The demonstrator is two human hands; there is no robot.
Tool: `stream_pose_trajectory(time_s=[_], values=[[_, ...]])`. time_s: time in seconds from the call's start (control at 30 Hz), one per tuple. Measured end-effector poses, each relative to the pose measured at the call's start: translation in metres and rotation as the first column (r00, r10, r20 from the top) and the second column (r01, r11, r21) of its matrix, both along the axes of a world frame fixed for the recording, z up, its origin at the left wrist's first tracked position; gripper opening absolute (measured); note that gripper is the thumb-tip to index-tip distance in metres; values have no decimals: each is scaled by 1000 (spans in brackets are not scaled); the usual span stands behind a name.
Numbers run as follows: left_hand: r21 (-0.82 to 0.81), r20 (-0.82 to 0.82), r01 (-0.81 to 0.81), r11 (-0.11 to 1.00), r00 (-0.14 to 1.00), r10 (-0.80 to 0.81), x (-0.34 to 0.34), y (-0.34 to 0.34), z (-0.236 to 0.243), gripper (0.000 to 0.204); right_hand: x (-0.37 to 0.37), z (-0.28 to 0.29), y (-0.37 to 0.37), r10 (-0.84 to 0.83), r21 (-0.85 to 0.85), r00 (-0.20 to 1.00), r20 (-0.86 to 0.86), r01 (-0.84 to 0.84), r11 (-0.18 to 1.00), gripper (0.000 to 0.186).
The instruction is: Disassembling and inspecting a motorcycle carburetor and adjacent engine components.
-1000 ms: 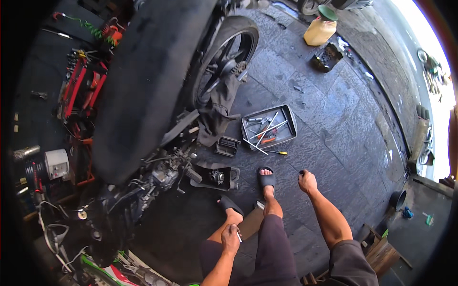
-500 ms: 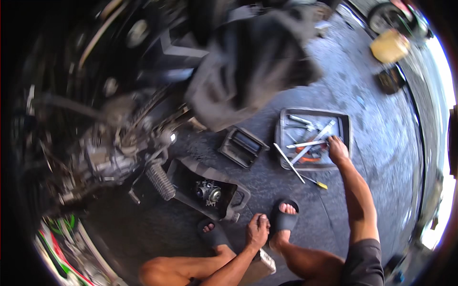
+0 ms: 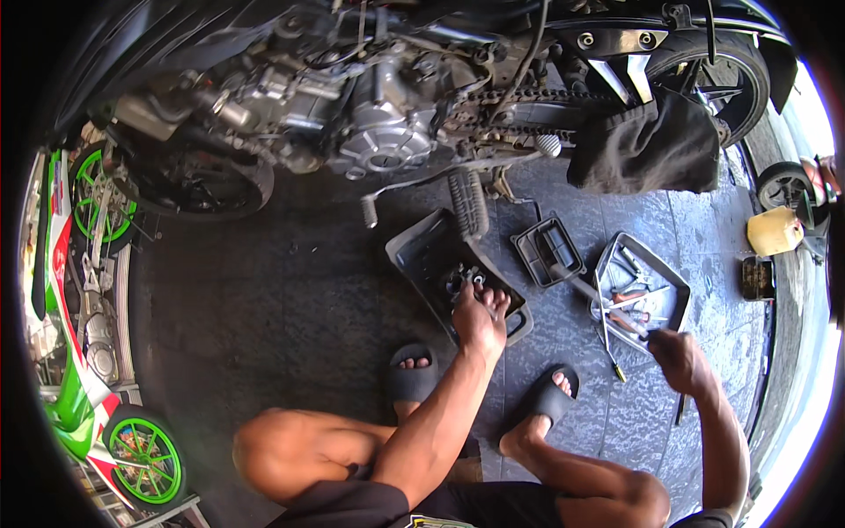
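Observation:
My left hand (image 3: 481,319) reaches into a black plastic bin (image 3: 412,253), its fingers closed on a small metal carburetor (image 3: 465,276). Part of the carburetor is hidden beneath the fingers. At the near right corner of the tool tray (image 3: 683,290), my right hand (image 3: 679,363) is closed in a fist round a thin dark tool (image 3: 682,410); one end shows below the fist, and its kind is unclear. Pliers, wrenches and other hand tools (image 3: 635,299) lie in the tray. A yellow-tipped screwdriver (image 3: 619,372) sticks out past its near edge.
A motorcycle with bare engine (image 3: 385,145) spans the far side, its footpeg (image 3: 468,204) hanging over the bin. A dark cloth (image 3: 651,150) drapes near its rear wheel. Between bin and tray sits a black open box (image 3: 547,251). A yellow jug (image 3: 775,231) stands far right; a green-wheeled motorcycle (image 3: 145,453), left.
My view has swung, so the motorcycle now spans the top. My left hand has gone from by my feet into the bin onto the carburetor. My right hand has drawn back from inside the tray.

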State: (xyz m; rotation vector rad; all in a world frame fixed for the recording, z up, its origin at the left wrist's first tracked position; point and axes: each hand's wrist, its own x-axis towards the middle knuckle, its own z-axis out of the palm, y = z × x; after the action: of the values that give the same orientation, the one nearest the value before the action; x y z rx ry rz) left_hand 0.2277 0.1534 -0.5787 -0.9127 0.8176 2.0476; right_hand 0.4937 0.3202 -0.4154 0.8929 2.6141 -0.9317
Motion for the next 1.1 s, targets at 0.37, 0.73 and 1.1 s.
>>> stream_pose_trajectory(time_s=[0.37, 0.73, 1.1], values=[[134, -12, 15, 991, 1000, -13, 24, -6, 48, 22, -36, 82, -139, -196, -263, 913, 357, 300, 917, 25], [85, -24, 141, 986, 990, -139, 38, -19, 34, 25, -33, 62, -158, -366, -446, 806, 465, 570, 690, 30], [251, 20, 271, 929, 958, -285, 57, -11, -3, 28, 12, -33, -208, -828, -912, 414, 378, 322, -255, 71]])
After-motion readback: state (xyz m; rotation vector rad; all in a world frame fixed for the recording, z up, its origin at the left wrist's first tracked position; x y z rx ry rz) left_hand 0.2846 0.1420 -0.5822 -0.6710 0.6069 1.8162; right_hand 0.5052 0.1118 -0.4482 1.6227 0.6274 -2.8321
